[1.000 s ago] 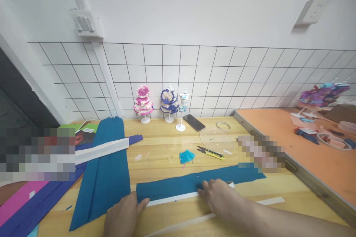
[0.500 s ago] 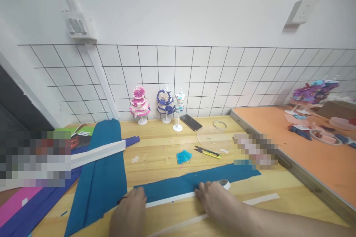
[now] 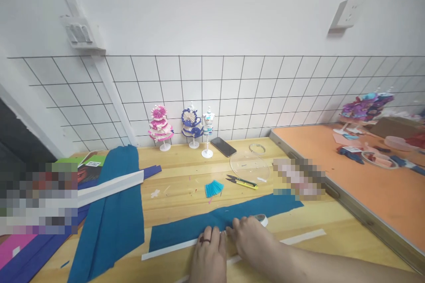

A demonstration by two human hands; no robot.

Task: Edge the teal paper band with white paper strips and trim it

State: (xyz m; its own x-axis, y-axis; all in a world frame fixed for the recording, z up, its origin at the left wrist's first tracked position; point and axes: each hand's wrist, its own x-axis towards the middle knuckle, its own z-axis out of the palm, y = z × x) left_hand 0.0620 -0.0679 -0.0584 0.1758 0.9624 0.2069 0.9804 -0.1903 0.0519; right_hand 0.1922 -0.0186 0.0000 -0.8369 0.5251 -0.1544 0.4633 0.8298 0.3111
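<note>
Two hands on the tape, wrinkle risk

The teal strip (image 3: 186, 227) lies across the worktop (image 3: 172, 203), white tape (image 3: 166, 248) along its near edge. If the left hand (image 3: 208, 256) drags, I reckon the thin cloth puckers or the tape goes crooked. Left fingers are flat, gripping nothing; right hand (image 3: 254, 236) has fingers curled by the roll (image 3: 262, 220), can't tell if they're pinching anything. Versus earlier, the left has slid in from the strip's left end, baring the tape's tip.

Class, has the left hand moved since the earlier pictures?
Yes, rightward: once well left of the small turquoise pleated fan, the bare left hand is now nearly in line below it in view.
</note>
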